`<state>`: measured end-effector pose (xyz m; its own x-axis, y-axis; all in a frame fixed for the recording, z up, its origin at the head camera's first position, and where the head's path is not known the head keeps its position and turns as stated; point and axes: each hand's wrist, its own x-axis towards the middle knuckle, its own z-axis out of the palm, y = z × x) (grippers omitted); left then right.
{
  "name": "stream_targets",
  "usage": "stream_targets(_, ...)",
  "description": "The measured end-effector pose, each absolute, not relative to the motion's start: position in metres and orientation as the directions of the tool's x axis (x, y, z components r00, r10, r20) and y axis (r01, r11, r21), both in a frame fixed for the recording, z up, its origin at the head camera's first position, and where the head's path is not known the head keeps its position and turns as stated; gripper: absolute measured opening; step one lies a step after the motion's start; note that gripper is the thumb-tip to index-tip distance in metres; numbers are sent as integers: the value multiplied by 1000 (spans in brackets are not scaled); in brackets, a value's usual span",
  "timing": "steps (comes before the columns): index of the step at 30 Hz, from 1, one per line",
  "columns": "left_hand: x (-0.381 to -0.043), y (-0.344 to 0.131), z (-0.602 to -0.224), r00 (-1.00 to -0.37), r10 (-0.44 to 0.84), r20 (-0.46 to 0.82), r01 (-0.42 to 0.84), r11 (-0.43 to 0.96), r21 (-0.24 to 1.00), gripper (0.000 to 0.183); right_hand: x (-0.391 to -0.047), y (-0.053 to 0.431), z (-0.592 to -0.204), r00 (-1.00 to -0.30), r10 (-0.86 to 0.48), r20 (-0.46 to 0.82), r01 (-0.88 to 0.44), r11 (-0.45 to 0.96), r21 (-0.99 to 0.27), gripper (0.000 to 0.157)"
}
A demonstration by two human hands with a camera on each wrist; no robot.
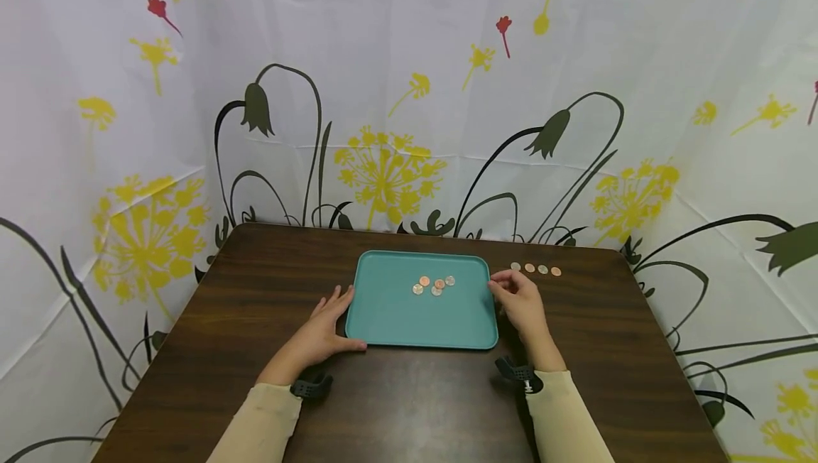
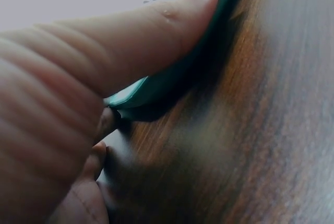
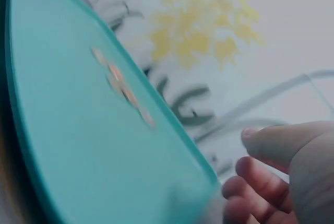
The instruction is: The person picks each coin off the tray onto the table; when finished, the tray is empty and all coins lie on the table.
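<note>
A teal rectangular tray [image 1: 390,322] lies on the dark wooden table, with several copper and silver coins [image 1: 439,283] grouped right of its centre. My left hand [image 1: 321,335] is at the tray's front left corner, thumb straight along the front rim and fingers spread at the left side. At the right rim is my right hand [image 1: 520,301], fingertips close to the edge. In the right wrist view its fingers [image 3: 245,190] are loosely bent, thumb apart from them, nothing between. The coins [image 3: 119,80] look blurred there.
Several more coins [image 1: 542,269] form a row on the table [image 1: 409,406] near its back edge, just beyond my right hand. A white curtain [image 1: 409,37] with printed flowers hangs behind the table and along both sides.
</note>
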<state>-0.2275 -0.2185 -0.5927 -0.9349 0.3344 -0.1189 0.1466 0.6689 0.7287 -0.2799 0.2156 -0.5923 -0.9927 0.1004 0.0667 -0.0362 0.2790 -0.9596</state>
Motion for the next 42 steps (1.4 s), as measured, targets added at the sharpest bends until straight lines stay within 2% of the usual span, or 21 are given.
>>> stream_targets(7, -225, -219, -594, -937, 317, -147, 113, 672, 732, 126, -310, 175, -590, -997, -74, -33, 2, 387, -922, 33)
stream_targets(13, -227, -220, -593, -938, 315, -144, 116, 676, 728, 126, -325, 159, -596, -990, -100, -96, 13, 625, -781, 35)
stream_targets(16, -227, -221, -593, -937, 316, -150, 111, 676, 729, 127, -324, 155, -594, -989, -116, -87, -14, 676, -737, 31)
stream_targets(26, -228, -220, -593, -936, 322, -146, 120, 677, 726, 127, -323, 153, -592, -990, -115, -82, -22, 697, -717, 17)
stream_targets(33, -226, -219, -595, -936, 318, -153, 115, 683, 722, 128, -320, 153, -594, -989, -99, -112, 13, 687, -726, 18)
stream_targets(42, -228, -218, -592, -935, 321, -150, 115, 675, 729, 127, -318, 154, -598, -996, -93, 5, -69, 698, -713, 19)
